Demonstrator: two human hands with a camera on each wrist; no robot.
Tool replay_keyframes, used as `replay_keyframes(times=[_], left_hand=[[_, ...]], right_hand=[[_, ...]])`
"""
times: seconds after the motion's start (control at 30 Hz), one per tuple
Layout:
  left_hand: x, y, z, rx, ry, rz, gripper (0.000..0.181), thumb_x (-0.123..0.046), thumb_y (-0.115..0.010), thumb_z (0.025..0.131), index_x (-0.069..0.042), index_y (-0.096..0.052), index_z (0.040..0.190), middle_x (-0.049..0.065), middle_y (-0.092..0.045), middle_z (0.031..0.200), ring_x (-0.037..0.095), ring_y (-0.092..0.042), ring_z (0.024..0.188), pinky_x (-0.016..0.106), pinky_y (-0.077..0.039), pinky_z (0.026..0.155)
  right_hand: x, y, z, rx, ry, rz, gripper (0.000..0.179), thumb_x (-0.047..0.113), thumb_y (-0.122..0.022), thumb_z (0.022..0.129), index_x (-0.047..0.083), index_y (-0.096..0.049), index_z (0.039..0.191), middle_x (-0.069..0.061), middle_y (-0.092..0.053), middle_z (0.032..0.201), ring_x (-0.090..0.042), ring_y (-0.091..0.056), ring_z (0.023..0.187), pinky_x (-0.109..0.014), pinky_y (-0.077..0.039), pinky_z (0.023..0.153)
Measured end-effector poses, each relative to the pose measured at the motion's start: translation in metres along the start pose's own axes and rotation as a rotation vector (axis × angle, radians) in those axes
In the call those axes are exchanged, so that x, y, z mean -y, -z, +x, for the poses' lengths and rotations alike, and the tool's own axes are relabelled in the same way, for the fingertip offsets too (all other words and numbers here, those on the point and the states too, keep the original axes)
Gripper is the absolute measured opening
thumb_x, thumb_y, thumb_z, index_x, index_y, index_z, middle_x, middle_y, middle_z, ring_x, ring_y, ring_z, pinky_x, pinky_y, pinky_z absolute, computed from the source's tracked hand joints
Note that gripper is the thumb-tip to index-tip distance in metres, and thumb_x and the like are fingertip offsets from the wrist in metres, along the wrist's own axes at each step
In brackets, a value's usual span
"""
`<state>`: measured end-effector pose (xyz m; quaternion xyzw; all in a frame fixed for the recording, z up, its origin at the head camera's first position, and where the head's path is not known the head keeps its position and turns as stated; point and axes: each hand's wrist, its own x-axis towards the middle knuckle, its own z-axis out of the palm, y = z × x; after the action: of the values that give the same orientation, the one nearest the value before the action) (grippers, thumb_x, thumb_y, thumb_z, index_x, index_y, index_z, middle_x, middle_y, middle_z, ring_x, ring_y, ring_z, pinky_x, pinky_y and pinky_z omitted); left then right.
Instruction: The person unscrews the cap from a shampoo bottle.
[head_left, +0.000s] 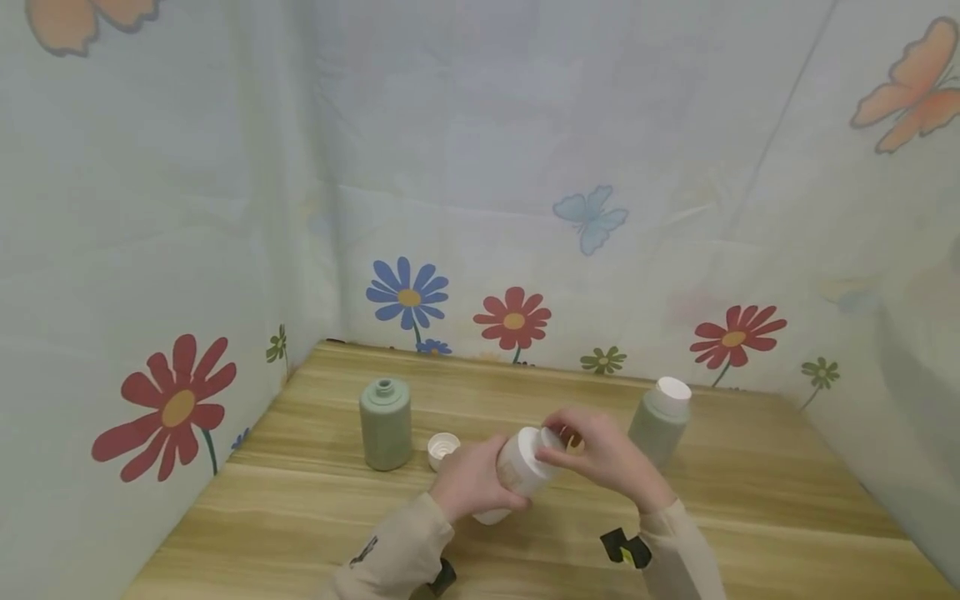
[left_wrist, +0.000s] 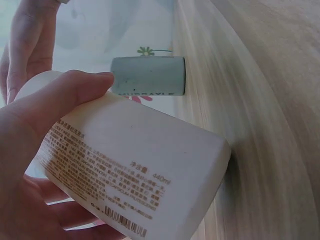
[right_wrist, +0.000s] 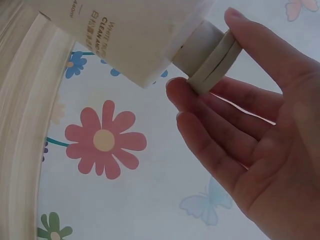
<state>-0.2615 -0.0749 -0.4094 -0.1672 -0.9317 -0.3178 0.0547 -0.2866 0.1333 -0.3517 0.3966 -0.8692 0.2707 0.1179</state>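
My left hand (head_left: 471, 479) grips a white bottle (head_left: 519, 468) round its body and holds it tilted, mouth end up and to the right. Brown print and a barcode cover the side of the bottle (left_wrist: 135, 150) in the left wrist view. At its top end, thumb and fingertips of my right hand (head_left: 600, 448) pinch a white cap (right_wrist: 216, 67) at the neck. A loose white cap (head_left: 443, 451) lies on the table just left of the left hand, its threaded inside facing up.
An uncapped green bottle (head_left: 386, 427) stands upright at the left of the wood-grain table (head_left: 300, 492). Behind the right wrist, another green bottle (head_left: 658, 427) wears a white cap. Flower-printed cloth (head_left: 465, 208) encloses the table at the back and sides.
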Motion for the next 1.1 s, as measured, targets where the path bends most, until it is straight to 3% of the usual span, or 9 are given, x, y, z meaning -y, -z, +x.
replay_keyframes(times=[0.4,0.63,0.87,1.1], left_hand=[[0.0032,-0.0019,0.0017,0.013,0.001,-0.018,0.056,-0.042,-0.086,0.059,-0.02,-0.059,0.104,-0.004,-0.069,0.088,0.006,-0.058,0.068,0.024,-0.044,0.059],[0.0071,-0.0006,0.0041,0.026,-0.008,-0.01,0.058,-0.044,-0.086,0.059,-0.021,-0.058,0.104,-0.004,-0.069,0.088,0.006,-0.058,0.068,0.024,-0.043,0.059],[0.0095,0.0046,0.0056,0.061,-0.017,-0.031,0.059,-0.041,-0.087,0.059,-0.02,-0.06,0.107,-0.003,-0.07,0.093,0.008,-0.06,0.075,0.026,-0.046,0.064],[0.01,0.0055,0.0063,0.082,0.004,-0.067,0.06,-0.04,-0.087,0.06,-0.021,-0.061,0.111,-0.003,-0.069,0.095,0.009,-0.06,0.076,0.027,-0.047,0.065]], right_hand=[[0.0014,-0.0001,-0.0012,0.003,0.06,-0.022,0.022,0.026,-0.073,0.085,0.012,-0.069,0.102,0.006,-0.068,0.089,-0.003,-0.058,0.078,-0.028,-0.054,0.071],[0.0002,0.0007,-0.0009,-0.003,0.112,-0.039,0.023,0.024,-0.073,0.085,0.01,-0.068,0.103,0.004,-0.068,0.091,-0.005,-0.059,0.078,-0.023,-0.053,0.07],[0.0,0.004,-0.0016,0.016,0.212,-0.026,0.033,0.017,-0.078,0.08,0.01,-0.068,0.11,0.0,-0.069,0.107,-0.012,-0.065,0.094,-0.03,-0.056,0.08],[0.0031,0.0055,-0.0016,0.038,0.191,-0.019,0.035,0.016,-0.077,0.081,0.01,-0.066,0.113,0.0,-0.067,0.111,-0.014,-0.065,0.099,-0.033,-0.056,0.083]])
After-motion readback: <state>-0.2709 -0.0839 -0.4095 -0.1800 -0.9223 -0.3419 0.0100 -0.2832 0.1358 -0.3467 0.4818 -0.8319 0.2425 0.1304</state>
